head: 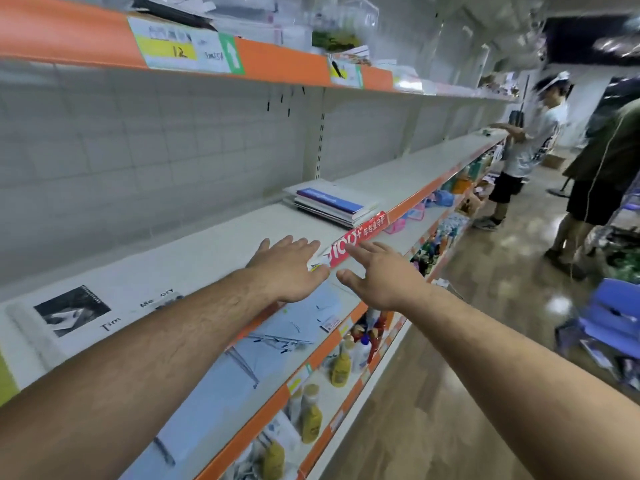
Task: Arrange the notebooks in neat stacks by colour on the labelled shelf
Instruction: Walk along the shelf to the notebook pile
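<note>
A stack of notebooks [334,206] with a blue cover on top lies on the white shelf [207,244], near its front edge. Closer to me, light blue notebooks [242,362] lie flat along the shelf front, and a white notebook with a black photo [74,311] lies at the left. My left hand [289,265] is stretched out flat over the shelf, fingers straight, holding nothing. My right hand [379,275] hovers beside it past the shelf edge, fingers spread and empty. Both hands are short of the blue-topped stack.
A red label strip [360,237] runs along the orange shelf edge. Bottles [341,368] fill the lower shelves. The upper shelf carries price labels [180,46]. Two people [526,147] stand in the aisle at the right, beside a blue stool [609,317].
</note>
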`<state>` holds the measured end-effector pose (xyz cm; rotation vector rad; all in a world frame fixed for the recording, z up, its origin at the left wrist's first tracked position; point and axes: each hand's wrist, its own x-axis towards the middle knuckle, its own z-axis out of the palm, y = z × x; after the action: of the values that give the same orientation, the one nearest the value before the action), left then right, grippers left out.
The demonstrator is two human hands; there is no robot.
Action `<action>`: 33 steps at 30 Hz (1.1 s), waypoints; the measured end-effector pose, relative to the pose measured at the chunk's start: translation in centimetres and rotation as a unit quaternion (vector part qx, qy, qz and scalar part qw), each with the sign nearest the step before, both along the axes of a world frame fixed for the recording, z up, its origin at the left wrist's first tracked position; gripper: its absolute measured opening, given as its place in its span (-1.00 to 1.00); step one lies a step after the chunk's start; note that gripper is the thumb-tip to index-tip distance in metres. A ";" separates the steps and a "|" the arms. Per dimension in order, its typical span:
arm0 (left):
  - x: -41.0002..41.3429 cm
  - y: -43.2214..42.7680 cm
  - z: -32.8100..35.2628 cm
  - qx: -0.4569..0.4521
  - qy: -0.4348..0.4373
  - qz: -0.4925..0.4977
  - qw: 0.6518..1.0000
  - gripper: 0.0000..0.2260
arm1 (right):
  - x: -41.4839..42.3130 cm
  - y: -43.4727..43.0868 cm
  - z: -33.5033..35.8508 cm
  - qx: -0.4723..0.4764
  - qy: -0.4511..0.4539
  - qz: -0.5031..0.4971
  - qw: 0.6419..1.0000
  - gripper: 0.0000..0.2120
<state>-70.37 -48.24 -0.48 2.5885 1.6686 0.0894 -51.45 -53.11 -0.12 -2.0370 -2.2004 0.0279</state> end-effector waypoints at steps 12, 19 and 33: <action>6.8 9.4 -0.6 -0.031 0.020 0.041 0.999 -0.38 | 7.5 11.5 -2.5 -0.023 0.005 0.039 0.999 -0.34; 11.6 12.0 -0.6 -0.034 -0.007 0.147 0.989 -0.41 | 12.2 17.9 -1.3 -0.025 0.018 0.140 0.990 -0.37; 16.0 15.6 -0.2 -0.040 -0.013 0.233 0.972 -0.40 | 16.3 24.6 -1.1 -0.036 0.070 0.224 0.971 -0.37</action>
<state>-54.36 -32.67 -0.68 2.0797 2.1811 0.0745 -35.14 -28.47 -1.26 -1.4709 -2.5444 0.2927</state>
